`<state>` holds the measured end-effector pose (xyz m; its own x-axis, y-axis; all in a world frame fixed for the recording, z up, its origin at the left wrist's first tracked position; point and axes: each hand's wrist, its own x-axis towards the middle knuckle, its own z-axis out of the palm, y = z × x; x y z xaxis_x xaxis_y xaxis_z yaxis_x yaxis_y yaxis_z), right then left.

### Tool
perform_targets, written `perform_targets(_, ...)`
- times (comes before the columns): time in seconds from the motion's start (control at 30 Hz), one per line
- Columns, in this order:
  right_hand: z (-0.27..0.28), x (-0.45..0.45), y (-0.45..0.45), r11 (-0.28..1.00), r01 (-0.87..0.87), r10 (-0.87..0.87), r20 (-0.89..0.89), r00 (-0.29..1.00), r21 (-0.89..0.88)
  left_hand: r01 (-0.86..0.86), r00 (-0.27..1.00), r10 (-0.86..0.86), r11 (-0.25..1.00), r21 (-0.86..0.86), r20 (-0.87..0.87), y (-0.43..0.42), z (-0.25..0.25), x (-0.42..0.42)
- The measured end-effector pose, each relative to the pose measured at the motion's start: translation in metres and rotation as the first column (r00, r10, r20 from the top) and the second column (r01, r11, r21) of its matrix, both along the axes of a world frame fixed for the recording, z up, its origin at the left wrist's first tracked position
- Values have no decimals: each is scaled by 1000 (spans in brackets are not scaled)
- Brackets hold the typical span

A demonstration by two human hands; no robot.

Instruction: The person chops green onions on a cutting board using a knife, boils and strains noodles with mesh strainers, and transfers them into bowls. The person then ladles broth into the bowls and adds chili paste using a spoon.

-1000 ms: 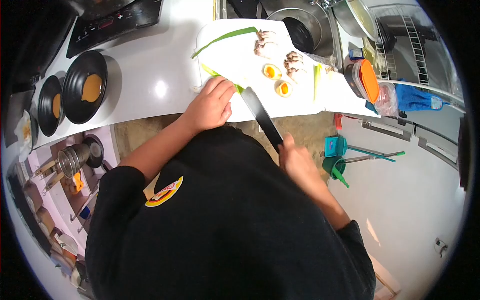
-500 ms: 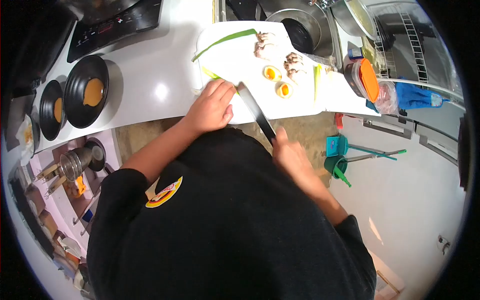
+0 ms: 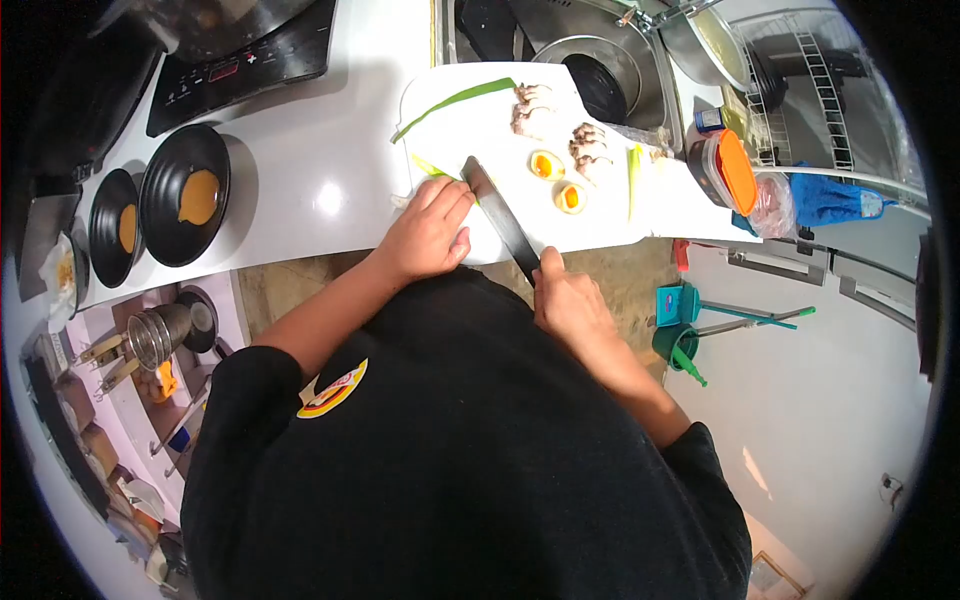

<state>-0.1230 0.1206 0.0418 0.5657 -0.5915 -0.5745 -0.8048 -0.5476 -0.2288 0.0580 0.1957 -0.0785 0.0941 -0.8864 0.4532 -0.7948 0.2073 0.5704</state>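
My left hand (image 3: 432,228) presses a green stalk (image 3: 428,166) onto the white cutting board (image 3: 450,135), near its front left edge. In my right hand (image 3: 572,300) is the handle of a dark knife (image 3: 505,220); the blade slants up and left, its tip beside my left fingertips. Farther back on the board lies a long green leaf (image 3: 455,101). Right of the knife are two egg halves, one (image 3: 546,165) behind the other (image 3: 570,198). Sliced meat lies in two groups (image 3: 533,110) (image 3: 589,150), and a pale green stalk (image 3: 634,182) lies to their right.
Two black bowls (image 3: 160,215) (image 3: 98,240) with brown liquid stand on the left of the counter, below an induction cooktop (image 3: 250,75). Behind the board is a sink (image 3: 645,75). An orange-lidded container (image 3: 737,172) and a blue cloth (image 3: 835,200) are at the right.
The knife and my right hand have shifted left, and the blade lies closer to my left fingers. My left hand keeps its place on the stalk. The whole view has moved slightly.
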Motion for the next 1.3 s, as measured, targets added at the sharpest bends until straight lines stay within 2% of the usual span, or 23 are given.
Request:
perform_targets(0.17, -3, -19, 9, 995, 79, -74, -89, 993, 58, 8, 999, -7, 1000, 20, -46, 2, 1, 1)
perform_targets(0.27, 15, -45, 14, 986, 136, -124, -119, 985, 99, -40, 999, 40, 999, -7, 22, 4, 2, 1)
perform_targets(0.4, 15, -33, 9, 985, 126, -123, -37, 992, 120, -24, 1000, 24, 1000, -12, -14, 4, -3, 1)
perform_targets(0.47, 8, -10, 7, 1000, 7, -7, 55, 998, 4, -16, 1000, 17, 1000, 7, -21, 5, 0, 2)
perform_targets(0.6, -10, 4, 6, 999, -7, 9, 50, 999, -49, -16, 1000, 16, 1000, 14, -11, 4, 3, 2)
perform_targets(0.77, -6, 2, 9, 999, 32, -31, -49, 998, 18, -23, 1000, 24, 999, 47, -19, 3, 5, 3)
perform_targets(0.9, 19, -32, 12, 995, 86, -79, -148, 986, 42, -28, 999, 29, 999, 35, -24, 7, 4, 4)
perform_targets(0.97, 33, -36, 11, 1000, 6, -5, -6, 1000, 25, -20, 999, 22, 999, 34, -39, 6, 2, 4)
perform_targets(1.0, 31, -32, 11, 1000, 12, -11, -5, 1000, 21, -14, 999, 15, 999, 30, -37, 5, 2, 4)
perform_targets(1.07, 19, -16, 8, 999, 14, -7, 167, 986, -41, -30, 999, 31, 998, 58, -28, 7, 2, 5)
perform_targets(1.2, -4, 0, 5, 999, 3, 1, 93, 996, -44, -10, 999, 13, 997, 71, -41, 6, 5, 8)
perform_targets(1.27, -14, -4, 7, 989, -27, 55, 190, 980, -149, -14, 999, 16, 999, 53, -38, 6, 4, 7)
perform_targets(1.3, -13, -5, 8, 990, -27, 52, 182, 982, -141, -12, 999, 15, 998, 61, -46, 7, 2, 6)
